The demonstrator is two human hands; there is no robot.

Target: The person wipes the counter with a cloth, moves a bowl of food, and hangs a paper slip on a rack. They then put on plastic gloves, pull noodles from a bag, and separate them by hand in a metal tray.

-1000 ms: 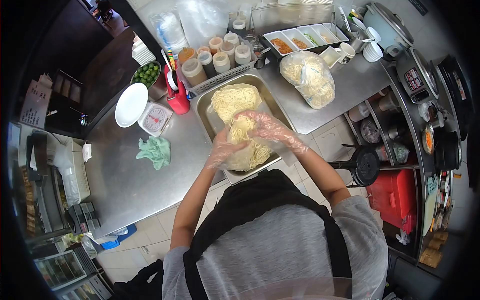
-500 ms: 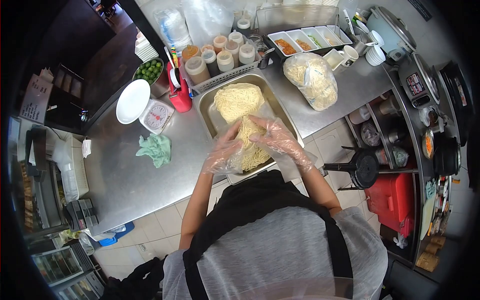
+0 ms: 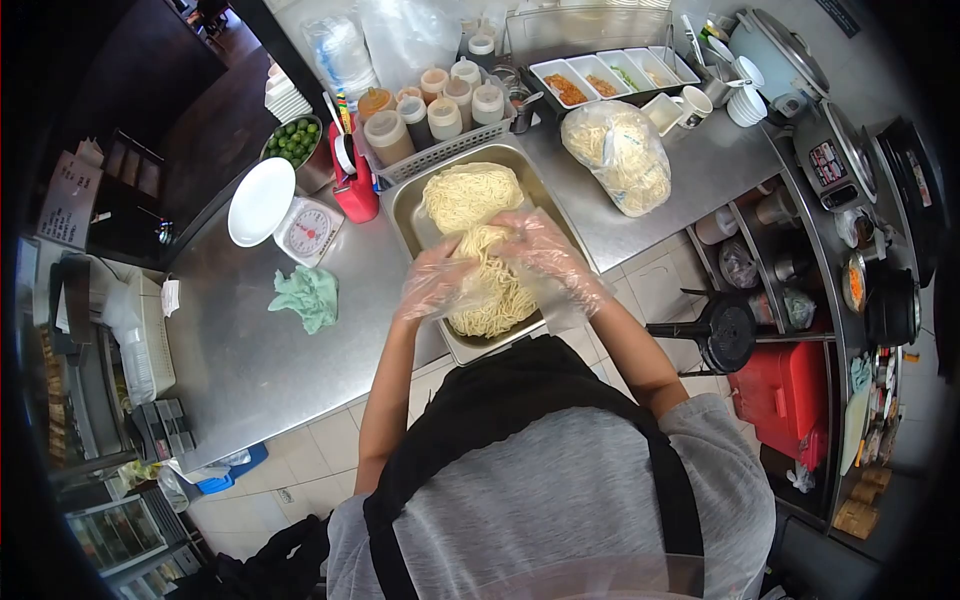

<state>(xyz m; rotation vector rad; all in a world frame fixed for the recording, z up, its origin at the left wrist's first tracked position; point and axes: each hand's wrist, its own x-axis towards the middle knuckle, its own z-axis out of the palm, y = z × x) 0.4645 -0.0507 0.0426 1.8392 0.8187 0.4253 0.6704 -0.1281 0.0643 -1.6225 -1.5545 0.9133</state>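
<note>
Both my hands wear loose clear plastic gloves and work over a deep steel tray point(image 3: 572, 232). My left hand point(image 3: 437, 284) grips the left side of a bunch of pale yellow noodles point(image 3: 495, 302), fingers curled in toward it. From the right, my right hand point(image 3: 545, 252) holds the top of the same bunch, its fingers bent over the strands. The lower strands hang or lie loose toward the tray's near end. A rounded heap of noodles point(image 3: 470, 193) lies in the far half of the tray, just beyond my fingertips.
A clear bag of noodles point(image 3: 620, 158) sits right of the tray. Behind are squeeze bottles in a grey basket point(image 3: 450, 152) and a topping container point(image 3: 610, 80). To the left are a scale point(image 3: 308, 232), a green cloth point(image 3: 305, 298) and a red holder point(image 3: 352, 190).
My right hand has moved slightly up toward the far heap, and my left hand has shifted a little left. The strands between them have spread out looser at the near end.
</note>
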